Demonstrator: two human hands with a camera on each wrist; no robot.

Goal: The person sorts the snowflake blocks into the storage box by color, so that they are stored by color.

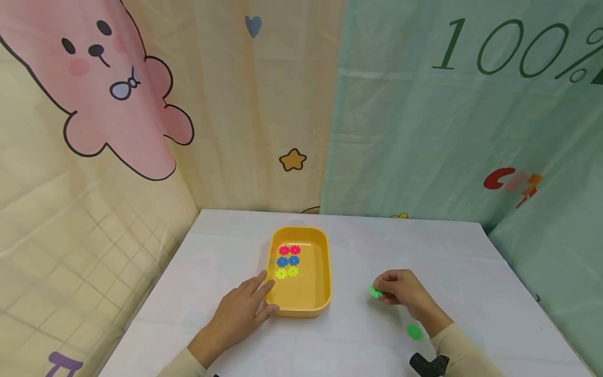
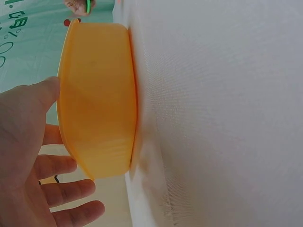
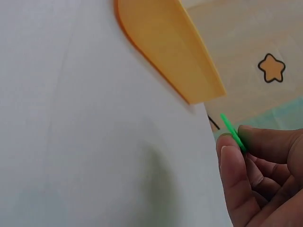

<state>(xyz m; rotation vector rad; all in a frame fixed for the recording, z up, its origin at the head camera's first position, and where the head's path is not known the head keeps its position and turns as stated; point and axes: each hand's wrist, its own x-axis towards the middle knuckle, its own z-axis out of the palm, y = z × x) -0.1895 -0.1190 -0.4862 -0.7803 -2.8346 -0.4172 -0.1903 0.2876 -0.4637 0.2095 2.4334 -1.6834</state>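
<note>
The left hand point(image 1: 240, 313) lies at the left side of a yellow tray point(image 1: 311, 298). Its grip is loose, with the fingers spread apart, and the thumb and fingertips touch the rim. The right hand point(image 1: 406, 289) is off to the right of the tray, well apart from it. Its grip is together, with thumb and finger pinching a little green flower point(image 1: 376, 292). The flower is tipped up on its edge, above the white worktop point(image 1: 348, 345). A second green flower point(image 1: 414, 332) lies on the worktop, close to the right wrist.

In the tray, six more flowers sit in three rows of two, near its left side. The pink flowers point(image 1: 285, 251) are at the far end, then the blue flowers point(image 1: 282, 262), then the yellow flowers point(image 1: 281, 274). Behind the worktop hangs cloth with a pink bear point(image 1: 118, 118) and an orange star point(image 1: 292, 159).
</note>
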